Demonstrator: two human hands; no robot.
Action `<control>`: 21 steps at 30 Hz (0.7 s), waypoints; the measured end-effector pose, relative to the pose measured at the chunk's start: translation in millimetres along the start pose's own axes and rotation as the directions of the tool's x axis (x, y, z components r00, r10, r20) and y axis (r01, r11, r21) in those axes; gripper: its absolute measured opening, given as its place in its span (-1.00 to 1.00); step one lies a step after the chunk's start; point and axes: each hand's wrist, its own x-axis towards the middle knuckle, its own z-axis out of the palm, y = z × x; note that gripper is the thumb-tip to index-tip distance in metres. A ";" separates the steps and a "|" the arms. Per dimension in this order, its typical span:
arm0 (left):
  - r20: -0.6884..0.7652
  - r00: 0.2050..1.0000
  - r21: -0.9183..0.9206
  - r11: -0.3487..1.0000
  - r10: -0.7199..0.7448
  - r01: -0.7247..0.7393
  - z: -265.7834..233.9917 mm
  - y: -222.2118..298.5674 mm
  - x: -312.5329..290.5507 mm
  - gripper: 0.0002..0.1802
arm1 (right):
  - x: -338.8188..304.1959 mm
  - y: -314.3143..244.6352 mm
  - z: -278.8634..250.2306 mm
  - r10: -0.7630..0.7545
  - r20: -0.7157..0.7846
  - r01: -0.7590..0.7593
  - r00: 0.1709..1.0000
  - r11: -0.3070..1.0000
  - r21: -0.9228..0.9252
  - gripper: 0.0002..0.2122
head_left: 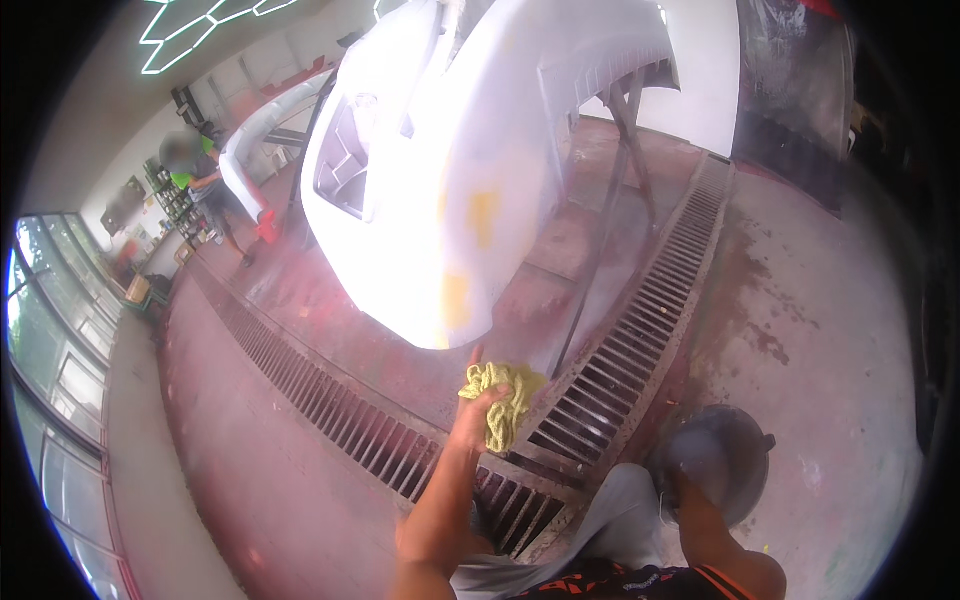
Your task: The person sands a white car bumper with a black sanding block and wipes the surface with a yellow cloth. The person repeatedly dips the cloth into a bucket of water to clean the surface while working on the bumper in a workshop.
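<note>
Left hand (478, 410) clamps yellow cloth (510, 408) — bunched, apparently to fit one palm — beside white panel (400, 265); right hand (682, 484), near right, meets dark bucket (732, 462), grip indiscernible.

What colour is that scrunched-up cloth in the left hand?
The cloth in the left hand is yellow; it shows best in the head view.
</note>
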 end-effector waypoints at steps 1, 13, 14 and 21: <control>0.020 1.000 0.008 1.000 0.023 -0.023 -6.5 -4.2 4.7 0.23 | -1.7 -0.7 0.4 -0.006 0.008 0.006 1.000 1.000 0.014 -0.44; 0.026 0.997 0.011 0.997 0.075 -0.075 0.5 0.4 12.9 0.17 | -159.4 1.5 -142.1 -0.054 -0.272 0.274 0.961 0.027 0.961 -0.42; 0.039 0.997 -0.025 0.997 0.073 -0.072 0.3 0.1 15.9 0.08 | -158.6 3.8 -140.5 0.057 -0.274 0.198 0.960 0.553 0.809 -0.42; 0.059 0.995 -0.096 0.992 0.083 -0.077 -8.8 9.0 22.0 -0.24 | -166.0 -99.5 -206.2 0.091 -0.860 0.357 0.502 0.884 0.302 -0.50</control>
